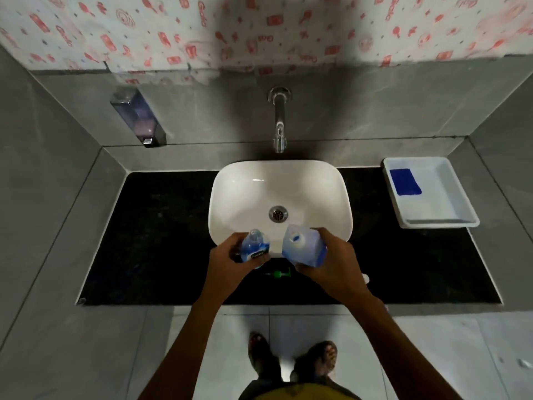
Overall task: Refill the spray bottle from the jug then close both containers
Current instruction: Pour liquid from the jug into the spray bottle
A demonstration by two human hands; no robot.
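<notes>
Your left hand (227,265) grips one spray bottle (255,249); your right hand (331,265) grips one jug (304,246). Both hang over the sink's (331,183) near rim. One green pump head (278,274) lies on the counter (155,226) below.

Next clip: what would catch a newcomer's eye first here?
Two hands over the near rim of the white basin: the left hand grips an open spray bottle, the right hand a translucent jug. Next, the blue cloth in the white tray, far right.
</notes>
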